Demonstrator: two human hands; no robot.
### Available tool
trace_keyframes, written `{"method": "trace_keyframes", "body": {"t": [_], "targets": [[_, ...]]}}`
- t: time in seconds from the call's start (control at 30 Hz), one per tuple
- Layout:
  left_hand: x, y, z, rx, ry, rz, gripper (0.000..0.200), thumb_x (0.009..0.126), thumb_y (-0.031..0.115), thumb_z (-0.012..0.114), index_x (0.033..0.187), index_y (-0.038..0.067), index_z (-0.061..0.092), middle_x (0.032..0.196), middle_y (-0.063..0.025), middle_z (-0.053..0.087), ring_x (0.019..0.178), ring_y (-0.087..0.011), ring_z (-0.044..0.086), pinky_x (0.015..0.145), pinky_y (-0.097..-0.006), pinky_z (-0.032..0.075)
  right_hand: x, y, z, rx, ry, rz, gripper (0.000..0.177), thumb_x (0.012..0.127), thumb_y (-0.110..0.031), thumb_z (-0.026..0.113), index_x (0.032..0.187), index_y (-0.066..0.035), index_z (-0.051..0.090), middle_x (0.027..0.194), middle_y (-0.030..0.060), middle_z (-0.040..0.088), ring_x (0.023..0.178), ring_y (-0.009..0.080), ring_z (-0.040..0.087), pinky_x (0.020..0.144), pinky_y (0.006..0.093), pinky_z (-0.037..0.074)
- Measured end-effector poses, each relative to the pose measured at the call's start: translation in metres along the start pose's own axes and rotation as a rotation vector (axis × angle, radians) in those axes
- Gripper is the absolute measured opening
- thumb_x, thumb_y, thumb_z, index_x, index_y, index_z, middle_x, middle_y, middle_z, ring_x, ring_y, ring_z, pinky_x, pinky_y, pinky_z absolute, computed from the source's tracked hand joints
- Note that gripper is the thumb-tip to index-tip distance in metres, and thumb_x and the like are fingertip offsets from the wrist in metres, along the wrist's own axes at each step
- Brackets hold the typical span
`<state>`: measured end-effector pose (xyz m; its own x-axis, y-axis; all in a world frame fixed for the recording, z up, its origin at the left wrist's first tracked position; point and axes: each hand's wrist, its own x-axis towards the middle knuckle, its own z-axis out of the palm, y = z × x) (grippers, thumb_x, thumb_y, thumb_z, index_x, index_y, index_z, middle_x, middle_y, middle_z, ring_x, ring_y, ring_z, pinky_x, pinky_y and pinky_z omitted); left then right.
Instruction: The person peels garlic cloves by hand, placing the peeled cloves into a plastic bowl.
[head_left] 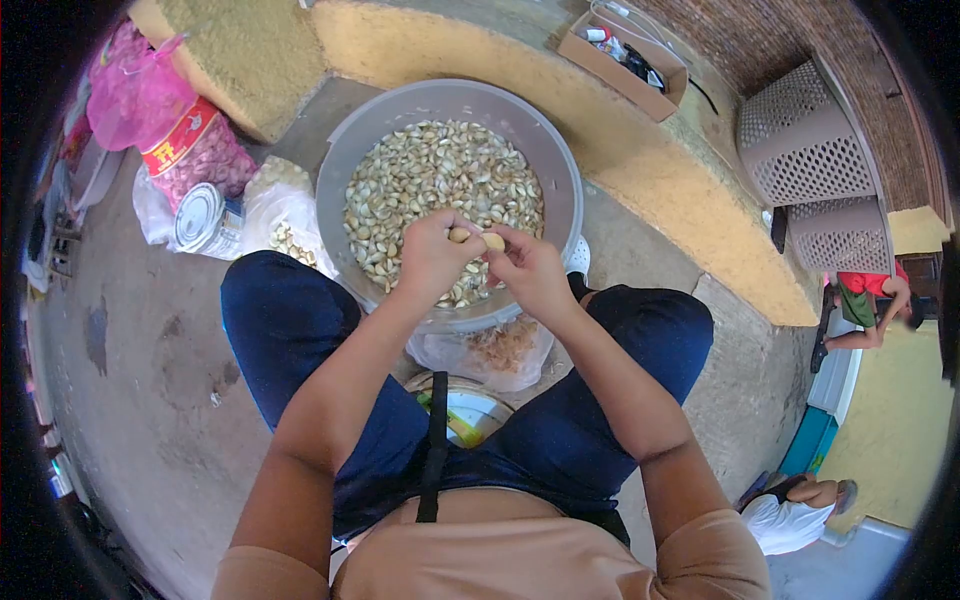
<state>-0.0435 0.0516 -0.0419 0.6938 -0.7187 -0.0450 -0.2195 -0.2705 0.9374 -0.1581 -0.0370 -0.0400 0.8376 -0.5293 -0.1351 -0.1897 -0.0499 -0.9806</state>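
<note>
A large round grey basin [335,190] holds a thick layer of pale garlic cloves [440,170]. Over its near part, my left hand [437,250] is closed with its fingertips around a pale clove. My right hand [525,268] meets it at the fingertips, pinched on a pale piece [493,242]. The two hands are almost touching above the cloves. Below the basin's near rim lies a clear plastic bag [430,350] with light brown peelings [503,345] on it.
Left of the basin are a pink mesh sack [195,165], a metal can [200,212] and a plastic bag of cloves [285,215]. A cardboard box [630,68] sits on the low yellow wall [690,200]. Perforated grey crates [805,140] stand right. Two people [875,300] [790,518] are at far right.
</note>
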Motion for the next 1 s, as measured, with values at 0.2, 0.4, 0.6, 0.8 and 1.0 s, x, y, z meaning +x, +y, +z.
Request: {"method": "trace_keyframes", "body": {"t": [0.2,0.4,0.6,0.8,1.0], "targets": [[0.004,-0.004,0.0,-0.198,-0.108,-0.129,0.008,0.065,0.004,0.06,0.072,0.0,0.059,0.064,-0.0051,0.056,0.055,-0.0104,0.052,0.051,-0.023,0.041,0.002,-0.008,-0.005,0.003,-0.088,0.022,0.021,0.079,-0.007,0.049,0.099,0.001,0.054,0.068,0.003,0.055,0.054,0.0078,0.053,0.051,0.0229,0.046],[0.007,-0.002,-0.004,-0.413,-0.238,-0.235,0.008,0.069,0.003,0.055,0.074,-0.003,0.057,0.064,-0.0052,0.055,0.053,-0.0095,0.05,0.049,-0.0214,0.039,0.005,-0.015,-0.023,0.119,-0.297,0.083,0.023,0.084,-0.005,0.044,0.105,0.001,0.052,0.077,0.0038,0.054,0.064,0.0083,0.053,0.055,0.0238,0.047],[0.011,-0.011,-0.005,-0.461,-0.247,-0.347,0.009,0.071,0.007,0.055,0.073,-0.002,0.057,0.06,-0.0043,0.053,0.051,-0.01,0.049,0.048,-0.0218,0.038,0.01,-0.006,-0.024,0.19,-0.212,0.127,0.027,0.087,-0.01,0.044,0.111,0.002,0.049,0.087,0.0066,0.057,0.074,0.0125,0.055,0.066,0.0258,0.048],[0.008,-0.015,0.0,-0.452,-0.178,-0.347,0.011,0.067,0.012,0.058,0.07,0.001,0.059,0.053,-0.0024,0.051,0.043,-0.0071,0.043,0.035,-0.0206,0.028,0.009,-0.006,-0.022,0.157,-0.205,0.098,0.025,0.088,-0.01,0.042,0.108,0.003,0.05,0.084,0.0067,0.058,0.076,0.0138,0.057,0.07,0.0266,0.048],[0.011,-0.013,0.0,-0.407,-0.196,-0.376,0.011,0.068,0.013,0.057,0.069,0.002,0.058,0.052,-0.0016,0.051,0.042,-0.0074,0.043,0.034,-0.0208,0.029,0.013,0.006,-0.024,0.093,-0.24,0.068,0.03,0.089,-0.013,0.041,0.114,0.003,0.046,0.088,0.0066,0.056,0.079,0.0147,0.055,0.075,0.0287,0.047]]}}
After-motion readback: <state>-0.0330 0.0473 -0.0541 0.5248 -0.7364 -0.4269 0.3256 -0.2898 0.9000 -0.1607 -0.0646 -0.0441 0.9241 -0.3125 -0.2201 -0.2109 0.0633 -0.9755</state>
